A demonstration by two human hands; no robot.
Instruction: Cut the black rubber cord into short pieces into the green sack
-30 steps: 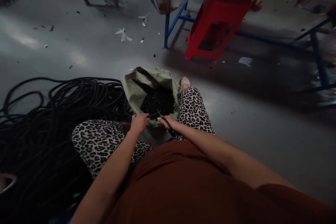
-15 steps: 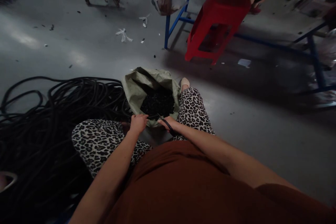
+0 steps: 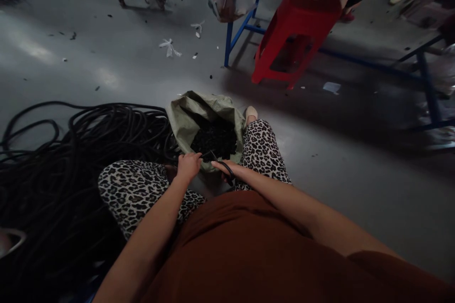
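Your left hand [image 3: 188, 165] pinches a black tube end [image 3: 203, 155]; your right hand [image 3: 227, 169] grips black scissors [image 3: 221, 164] beside it, just over the near rim of the green sack [image 3: 185, 120] of black cut pieces [image 3: 214, 139]. Coiled tubing [image 3: 78, 151] lies on the floor to the left.

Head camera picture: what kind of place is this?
Probably a workshop or small factory floor: a big heap of black hose, a sack of cut black pieces, and blue metal frames.

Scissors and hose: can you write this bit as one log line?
left hand: holds hose end | right hand: holds scissors | sack: open, black bits inside
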